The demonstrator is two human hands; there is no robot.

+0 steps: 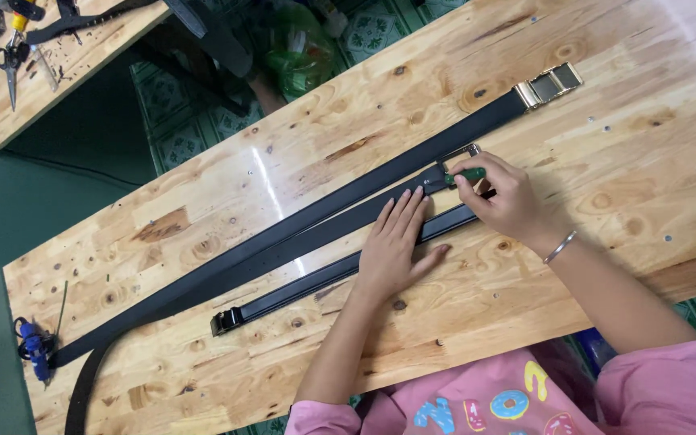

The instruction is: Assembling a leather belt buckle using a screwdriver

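Flat, left hand (392, 246) pinning black belt (316, 234), right hand (505, 197) gripping perhaps a green-handled tool (466, 174).

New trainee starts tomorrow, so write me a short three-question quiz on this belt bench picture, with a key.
1. True or false: the left hand lies flat on the black belts.
2. What does the right hand grip? A) scissors B) a green-handled tool C) a hammer
3. Fill in: the gold buckle sits at the ___ right of the wooden workbench.

Key: 1 true. 2 B, held at a silver buckle. 3 upper.
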